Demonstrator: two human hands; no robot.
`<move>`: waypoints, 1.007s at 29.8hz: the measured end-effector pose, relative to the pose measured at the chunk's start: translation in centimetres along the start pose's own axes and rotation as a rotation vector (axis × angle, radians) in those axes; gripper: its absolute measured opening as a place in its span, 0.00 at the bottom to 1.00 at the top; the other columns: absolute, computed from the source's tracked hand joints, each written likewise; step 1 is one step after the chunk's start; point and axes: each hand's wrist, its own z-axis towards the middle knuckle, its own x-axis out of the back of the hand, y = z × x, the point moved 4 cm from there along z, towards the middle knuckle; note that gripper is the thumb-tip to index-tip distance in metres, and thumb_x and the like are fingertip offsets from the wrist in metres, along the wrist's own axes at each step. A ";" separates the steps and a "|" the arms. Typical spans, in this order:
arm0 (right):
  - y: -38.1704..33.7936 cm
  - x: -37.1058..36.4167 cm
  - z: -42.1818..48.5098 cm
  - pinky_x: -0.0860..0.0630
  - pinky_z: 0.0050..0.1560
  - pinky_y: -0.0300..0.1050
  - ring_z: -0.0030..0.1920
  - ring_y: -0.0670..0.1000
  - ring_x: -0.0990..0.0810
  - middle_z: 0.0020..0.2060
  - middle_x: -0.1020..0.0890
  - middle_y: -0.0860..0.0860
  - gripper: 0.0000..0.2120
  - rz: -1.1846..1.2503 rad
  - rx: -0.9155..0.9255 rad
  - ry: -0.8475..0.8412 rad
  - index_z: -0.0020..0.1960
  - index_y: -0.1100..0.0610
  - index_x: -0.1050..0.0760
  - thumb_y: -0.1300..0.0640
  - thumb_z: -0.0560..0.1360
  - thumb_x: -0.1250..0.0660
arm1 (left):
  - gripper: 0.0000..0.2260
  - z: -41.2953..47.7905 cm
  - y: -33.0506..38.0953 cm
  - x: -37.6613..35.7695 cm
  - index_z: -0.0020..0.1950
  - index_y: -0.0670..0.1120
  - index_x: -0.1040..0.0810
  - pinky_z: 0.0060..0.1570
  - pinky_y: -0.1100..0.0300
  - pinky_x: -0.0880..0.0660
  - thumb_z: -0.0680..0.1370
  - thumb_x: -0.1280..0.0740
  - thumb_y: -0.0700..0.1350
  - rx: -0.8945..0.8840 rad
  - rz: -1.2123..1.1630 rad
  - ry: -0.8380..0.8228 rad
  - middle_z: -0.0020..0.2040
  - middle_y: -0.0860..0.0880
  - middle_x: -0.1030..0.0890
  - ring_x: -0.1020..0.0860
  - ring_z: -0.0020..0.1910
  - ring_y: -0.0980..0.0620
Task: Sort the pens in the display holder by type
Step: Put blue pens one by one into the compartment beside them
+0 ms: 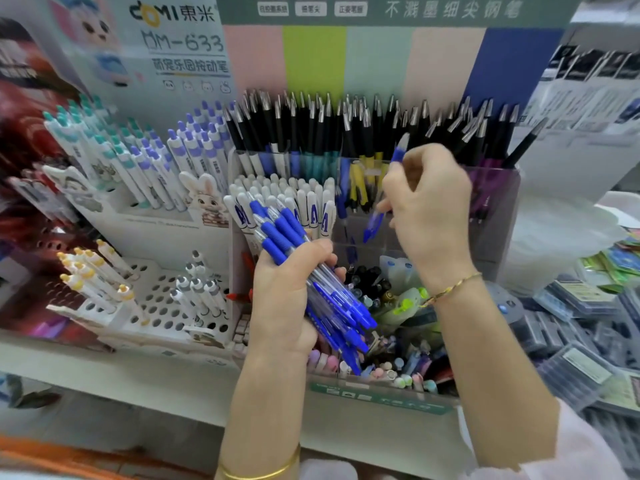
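My left hand point(287, 292) grips a bundle of several clear-barrelled blue pens point(332, 299), their blue grips fanned up to the left and their caps pointing down to the right. My right hand point(429, 209) pinches a single blue pen point(375, 223) over the clear tiered display holder point(498, 216). The holder's back row is packed with black pens with silver tips point(346, 123). White-capped pens point(287, 195) fill its left middle tier. Mixed small pens point(377, 285) lie in the lower tiers, partly hidden by my hands.
A white perforated stand point(162, 303) on the left holds white pens with yellow and grey tops. Behind it stand white pens with teal and purple clickers point(138, 157). Flat plastic packs point(581, 327) are piled at the right. The shelf edge point(104, 375) runs below.
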 end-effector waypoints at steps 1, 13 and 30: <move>0.5 -0.7 -0.3 0.23 0.37 0.59 0.38 0.59 0.19 0.37 0.21 0.55 0.08 -0.030 -0.018 -0.036 0.44 0.58 0.29 0.53 0.74 0.40 | 0.07 0.0 0.0 -0.1 0.46 0.41 0.28 0.30 0.59 0.24 0.73 0.33 0.31 -0.004 0.001 0.000 0.30 0.49 0.24 0.23 0.26 0.55; 2.3 -3.5 -1.4 0.30 0.38 0.45 0.47 0.56 0.22 0.44 0.19 0.51 0.10 -0.744 0.007 -0.211 0.48 0.54 0.22 0.49 0.77 0.37 | 0.07 0.2 0.2 0.2 0.46 0.43 0.28 0.33 0.58 0.23 0.74 0.34 0.33 -0.029 -0.049 0.045 0.30 0.50 0.24 0.23 0.29 0.55; -0.7 -2.6 -7.7 0.20 0.51 0.52 0.47 0.51 0.18 0.44 0.17 0.54 0.21 0.610 -0.417 -0.235 0.50 0.55 0.23 0.40 0.75 0.46 | 0.11 -0.2 1.2 -1.6 0.55 0.40 0.28 0.31 0.60 0.23 0.74 0.33 0.34 -0.251 -0.285 0.316 0.32 0.48 0.22 0.22 0.28 0.52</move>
